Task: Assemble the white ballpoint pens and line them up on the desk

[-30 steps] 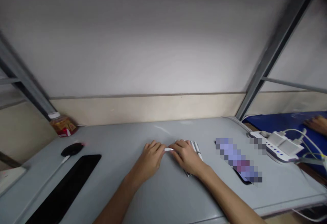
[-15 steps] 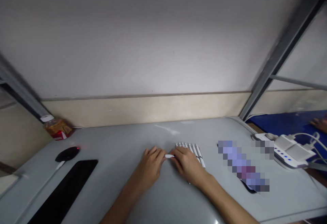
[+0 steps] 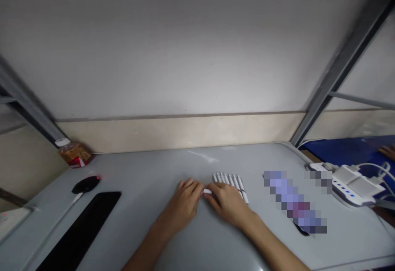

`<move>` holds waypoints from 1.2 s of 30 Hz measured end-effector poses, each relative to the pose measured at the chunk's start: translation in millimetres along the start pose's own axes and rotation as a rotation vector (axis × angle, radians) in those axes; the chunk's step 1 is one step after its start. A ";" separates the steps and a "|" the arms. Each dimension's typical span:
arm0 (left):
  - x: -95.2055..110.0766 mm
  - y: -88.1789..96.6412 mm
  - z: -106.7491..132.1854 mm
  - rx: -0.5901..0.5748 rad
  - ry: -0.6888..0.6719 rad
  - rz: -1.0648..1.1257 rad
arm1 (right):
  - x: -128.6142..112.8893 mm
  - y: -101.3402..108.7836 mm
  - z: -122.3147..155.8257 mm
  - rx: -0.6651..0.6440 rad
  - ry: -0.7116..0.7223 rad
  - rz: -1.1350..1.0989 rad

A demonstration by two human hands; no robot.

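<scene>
Between my two hands, just above the grey desk, is a white pen [image 3: 207,191], of which only a short piece shows. My left hand [image 3: 187,199] is closed, pinching its left end with thumb and fingers. From the other side my right hand [image 3: 226,201] grips it, with bent fingers covering the rest. Several white pens [image 3: 236,181] with dark bands lie side by side in a row just behind and beside my right hand, which hides part of them.
On the left are a drink bottle [image 3: 75,153] lying against the wall, a black mouse [image 3: 86,184] with a white cable, and a black slab [image 3: 83,230]. To the right lie a blurred-out phone [image 3: 296,203] and a white power strip [image 3: 348,186] with plugs. Another person's hand [image 3: 387,151] shows at far right.
My hands have come slightly closer together, and less of the held pen shows between them. The camera view has shifted a little. The row of pens stays in place.
</scene>
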State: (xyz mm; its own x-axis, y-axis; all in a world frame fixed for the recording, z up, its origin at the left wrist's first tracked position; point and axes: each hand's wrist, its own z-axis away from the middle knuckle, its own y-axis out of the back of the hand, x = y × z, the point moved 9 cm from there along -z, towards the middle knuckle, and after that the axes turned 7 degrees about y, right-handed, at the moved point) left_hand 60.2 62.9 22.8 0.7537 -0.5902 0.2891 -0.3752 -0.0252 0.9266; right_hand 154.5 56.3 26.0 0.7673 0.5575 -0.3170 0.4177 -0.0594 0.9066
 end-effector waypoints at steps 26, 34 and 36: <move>-17.3 -1.4 -1.3 0.043 0.166 0.105 | -12.6 -4.6 -8.2 0.161 0.171 0.348; -13.7 -4.2 0.0 0.022 0.100 0.130 | -10.1 0.9 -5.9 0.169 0.130 0.290; -16.0 -5.9 -1.3 0.029 0.098 0.107 | -9.7 -1.1 -5.3 0.179 0.134 0.294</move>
State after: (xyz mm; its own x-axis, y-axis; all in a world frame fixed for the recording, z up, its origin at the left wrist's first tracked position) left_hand 51.0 73.5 13.0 0.7569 -0.5092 0.4097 -0.4710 0.0095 0.8821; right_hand 144.0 55.4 29.6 0.8017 0.5977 -0.0003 0.2765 -0.3704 0.8868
